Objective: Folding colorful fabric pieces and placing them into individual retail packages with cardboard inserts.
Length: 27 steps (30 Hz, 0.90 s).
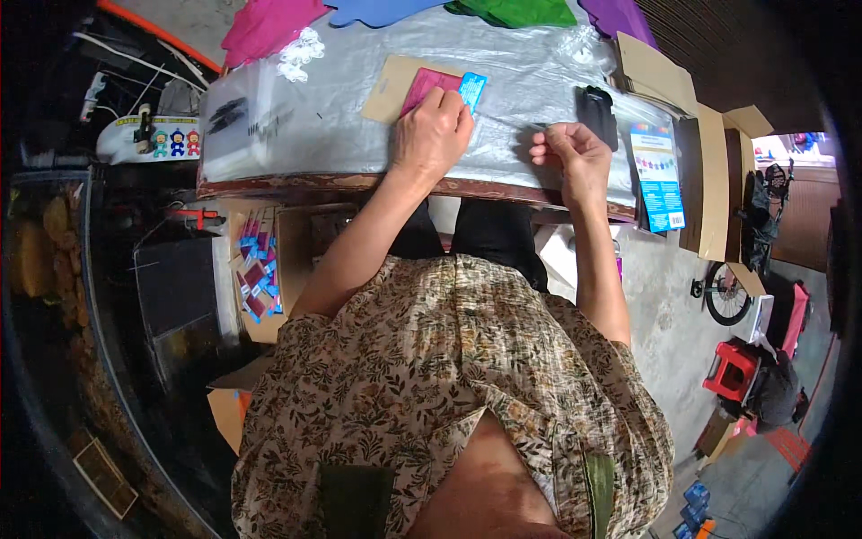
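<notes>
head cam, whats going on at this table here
A person sits at a table covered in clear plastic. The left hand presses down on a pink packet with a blue tag, lying on a brown card. The right hand hovers beside it, fingers pinched together as if on something too small to make out. A black stapler-like tool lies beyond the right hand.

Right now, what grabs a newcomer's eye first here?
Probably the left hand pressing a pink packet with a blue label onto a brown card at the middle of the plastic-covered table. Beside it the right hand is closed, pinching something too small to tell. Bright felt sheets in pink, blue, green and purple line the table's far edge.
</notes>
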Each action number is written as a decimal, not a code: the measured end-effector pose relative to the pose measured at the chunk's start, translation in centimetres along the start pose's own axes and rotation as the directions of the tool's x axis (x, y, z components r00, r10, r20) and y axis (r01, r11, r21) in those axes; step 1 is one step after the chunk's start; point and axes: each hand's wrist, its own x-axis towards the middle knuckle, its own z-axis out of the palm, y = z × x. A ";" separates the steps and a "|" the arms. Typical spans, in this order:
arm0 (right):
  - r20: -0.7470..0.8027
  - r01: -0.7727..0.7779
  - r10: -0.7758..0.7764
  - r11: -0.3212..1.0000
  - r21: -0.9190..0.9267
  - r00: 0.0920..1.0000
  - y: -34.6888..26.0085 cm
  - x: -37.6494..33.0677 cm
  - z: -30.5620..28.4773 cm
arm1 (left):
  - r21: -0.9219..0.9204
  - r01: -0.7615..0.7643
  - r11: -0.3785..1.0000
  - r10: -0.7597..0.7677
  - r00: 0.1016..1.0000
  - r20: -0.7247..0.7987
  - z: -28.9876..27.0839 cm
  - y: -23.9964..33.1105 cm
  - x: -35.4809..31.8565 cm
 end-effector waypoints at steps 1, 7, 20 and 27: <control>0.000 0.002 -0.002 1.000 0.001 1.000 0.2 0.1 0.1 | 0.000 -0.005 1.000 0.005 1.000 -0.007 0.0 -0.1 -0.1; -0.096 0.016 -0.009 0.997 0.081 0.995 0.2 0.0 2.6 | -0.011 -0.037 0.999 0.037 0.998 -0.051 -0.7 0.2 -0.9; -0.092 0.009 -0.001 0.996 0.088 0.996 0.5 4.7 7.2 | -0.033 -0.036 0.999 0.042 0.980 0.194 -4.0 -1.1 0.2; -0.125 0.081 -0.129 0.939 -0.333 0.984 0.3 5.9 8.6 | 0.238 -0.133 0.962 0.056 0.950 0.308 -3.2 -2.8 -0.9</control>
